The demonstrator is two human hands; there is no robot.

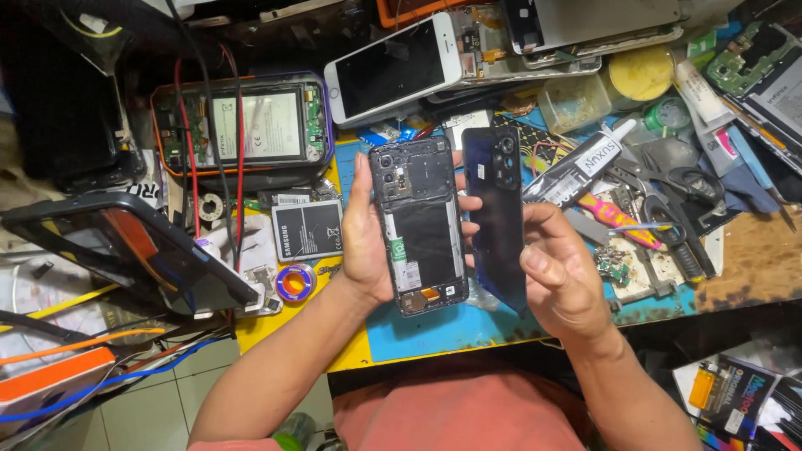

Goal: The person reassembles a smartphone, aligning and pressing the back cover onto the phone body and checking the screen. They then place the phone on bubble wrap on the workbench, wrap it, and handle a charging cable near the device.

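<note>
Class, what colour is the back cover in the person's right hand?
Dark glossy blue, almost black: the back cover in the right hand, head view.

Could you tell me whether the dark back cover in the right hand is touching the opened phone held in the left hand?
Cannot tell. In the head view the back cover stands right beside the opened phone, and fingers cross between their edges, hiding any contact or gap.

A white phone [394,71] with a dark screen lies top centre, a grey labelled battery [307,230] sits left of the hands, a white label [256,127] covers the opened device upper left, and a colourful box [728,394] stands lower right.
</note>
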